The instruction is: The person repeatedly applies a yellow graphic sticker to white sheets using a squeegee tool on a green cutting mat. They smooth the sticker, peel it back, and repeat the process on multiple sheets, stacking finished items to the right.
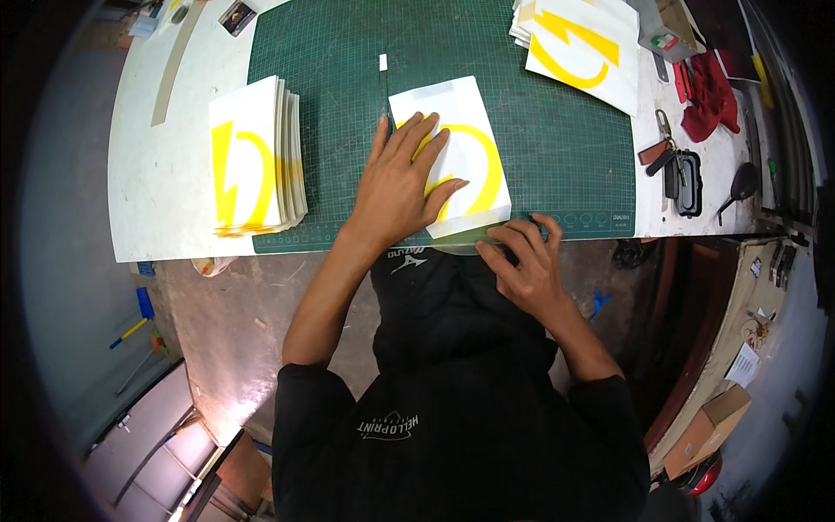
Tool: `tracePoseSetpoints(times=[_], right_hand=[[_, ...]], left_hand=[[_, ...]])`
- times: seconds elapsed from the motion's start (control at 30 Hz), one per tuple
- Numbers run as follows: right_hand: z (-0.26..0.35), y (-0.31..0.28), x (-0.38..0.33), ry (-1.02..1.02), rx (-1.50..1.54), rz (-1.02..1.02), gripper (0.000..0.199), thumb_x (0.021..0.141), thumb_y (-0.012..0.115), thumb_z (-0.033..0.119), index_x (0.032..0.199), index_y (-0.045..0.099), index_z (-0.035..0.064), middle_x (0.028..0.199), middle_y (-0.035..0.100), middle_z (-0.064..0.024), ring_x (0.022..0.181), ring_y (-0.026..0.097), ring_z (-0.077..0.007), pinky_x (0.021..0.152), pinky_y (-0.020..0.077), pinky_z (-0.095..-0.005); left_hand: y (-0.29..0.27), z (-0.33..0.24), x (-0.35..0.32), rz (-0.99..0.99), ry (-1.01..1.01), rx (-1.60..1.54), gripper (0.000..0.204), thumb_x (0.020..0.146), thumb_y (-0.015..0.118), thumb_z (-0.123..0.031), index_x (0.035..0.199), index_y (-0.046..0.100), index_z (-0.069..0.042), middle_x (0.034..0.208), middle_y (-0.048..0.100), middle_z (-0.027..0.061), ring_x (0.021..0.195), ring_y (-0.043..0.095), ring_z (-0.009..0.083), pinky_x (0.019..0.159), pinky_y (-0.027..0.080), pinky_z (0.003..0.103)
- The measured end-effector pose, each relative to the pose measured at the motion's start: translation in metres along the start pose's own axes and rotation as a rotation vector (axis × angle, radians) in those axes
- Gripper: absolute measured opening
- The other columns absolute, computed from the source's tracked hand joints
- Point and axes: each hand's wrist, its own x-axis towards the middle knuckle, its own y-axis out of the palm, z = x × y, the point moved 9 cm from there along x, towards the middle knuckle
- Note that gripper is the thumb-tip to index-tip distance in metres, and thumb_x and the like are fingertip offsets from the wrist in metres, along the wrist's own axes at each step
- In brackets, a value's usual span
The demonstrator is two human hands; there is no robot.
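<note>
A white sheet (468, 100) with a yellow printed shape lies slightly tilted on the green cutting mat (339, 52), close to the table's front edge. My left hand (404, 178) rests flat on the sheet's left part, fingers spread, covering some of the yellow. At the sheet's near right corner, my right hand (526, 265) has its thumb and fingers closed on the edge of a see-through film (470, 237). That film sticks out from under the sheet's near edge, over the table edge. A thin dark strip with a white end (383, 63) lies beyond my left hand.
Stacks of similar white-and-yellow sheets stand on the left (248, 157) and far right (587, 43). A long flat strip (177, 65) lies at the far left. On the right are keys (665, 157), a black frame-shaped item (689, 184), a red cloth (711, 100) and a box (671, 30).
</note>
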Motion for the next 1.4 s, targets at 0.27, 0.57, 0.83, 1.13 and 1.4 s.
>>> tracePoseSetpoints(times=[0.27,0.57,0.83,1.13,1.4], right_hand=[[-0.032,-0.009,0.062,-0.031,0.125,0.097,0.04,0.077,0.082,0.001,0.114,0.078,0.0137,0.1,0.065,-0.0044,0.1,0.064,-0.0221,0.104,0.0391,-0.0515],[-0.086,-0.032,0.034,0.226,0.071,-0.008,0.031,0.086,0.081,0.003,0.117,0.08,0.0088,0.092,0.068,-0.005,0.089,0.064,-0.0197,0.093,0.0396,-0.0405],[-0.112,-0.081,0.009,0.351,-0.419,-0.199,0.038,0.086,0.086,0.016,0.122,0.079,0.0093,0.122,0.071,-0.0104,0.115,0.06,-0.0296,0.103,0.0389,-0.0443],[-0.195,-0.062,0.106,0.237,-0.38,-0.173,0.032,0.09,0.078,0.011,0.121,0.076,0.0066,0.127,0.071,-0.0121,0.125,0.063,-0.0313,0.114,0.0381,-0.0523],[-0.2,-0.06,0.112,0.102,-0.368,-0.143,0.015,0.083,0.08,0.008,0.098,0.078,0.0069,0.101,0.077,-0.0064,0.101,0.07,-0.0259,0.109,0.0417,-0.0511]], left_hand=[[0.008,0.011,-0.008,0.128,0.063,-0.132,0.065,0.094,0.076,-0.049,0.152,0.06,-0.025,0.171,0.034,0.0169,0.161,0.026,0.0386,0.131,0.015,0.06],[0.01,0.012,-0.011,0.196,0.073,-0.094,0.106,0.069,0.083,-0.071,0.159,0.051,-0.026,0.174,0.029,0.0128,0.163,0.019,0.0361,0.132,0.012,0.06],[-0.014,-0.035,-0.023,-0.014,0.163,-0.164,0.079,0.079,0.09,-0.044,0.146,0.062,-0.013,0.128,0.067,0.0121,0.126,0.059,0.0339,0.12,0.033,0.061],[-0.095,0.057,-0.065,-0.72,-0.438,-1.132,0.011,0.1,0.073,-0.008,0.11,0.073,-0.002,0.103,0.066,0.0021,0.089,0.061,0.0106,0.078,0.048,0.025],[-0.234,0.05,-0.114,-0.647,-0.096,0.084,0.023,0.091,0.066,0.012,0.108,0.074,-0.001,0.111,0.071,0.0142,0.109,0.067,0.0285,0.108,0.049,0.048]])
